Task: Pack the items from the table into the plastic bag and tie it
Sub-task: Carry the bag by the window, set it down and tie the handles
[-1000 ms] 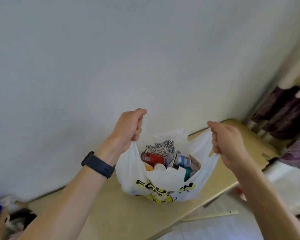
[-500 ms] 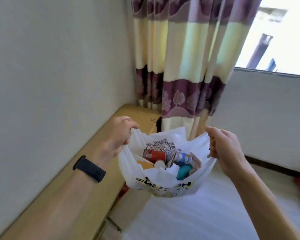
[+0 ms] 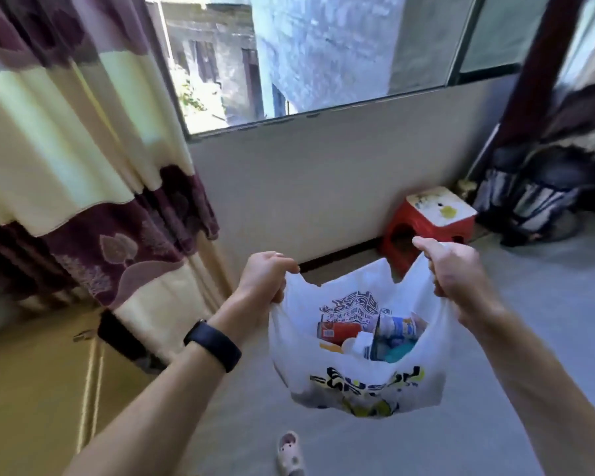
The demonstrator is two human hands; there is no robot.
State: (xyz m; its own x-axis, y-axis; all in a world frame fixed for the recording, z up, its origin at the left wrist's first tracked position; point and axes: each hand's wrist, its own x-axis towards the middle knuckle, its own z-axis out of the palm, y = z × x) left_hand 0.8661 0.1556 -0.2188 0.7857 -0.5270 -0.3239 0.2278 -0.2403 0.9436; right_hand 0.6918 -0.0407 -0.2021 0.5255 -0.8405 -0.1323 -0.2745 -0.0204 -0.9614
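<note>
A white plastic bag (image 3: 323, 383) with yellow and dark print hangs in the air above the grey floor, its mouth spread wide. My left hand (image 3: 263, 276) grips its left handle and my right hand (image 3: 455, 269) grips its right handle. Inside lie a red can (image 3: 339, 329), a blue and white bottle (image 3: 397, 326), a printed packet (image 3: 352, 309), a white cap and something teal (image 3: 399, 353). The wooden table (image 3: 31, 389) is at the lower left, away from the bag.
A red plastic stool (image 3: 430, 221) stands by the wall beyond the bag. A striped curtain (image 3: 76, 159) hangs on the left, a window behind it. Dark bags (image 3: 533, 197) sit in the right corner. A slipper (image 3: 289, 453) lies on the floor below the bag.
The view has swung right from the wall and table to the window and floor. The bag, held by both handles throughout, has gone from above the table to hanging over the floor.
</note>
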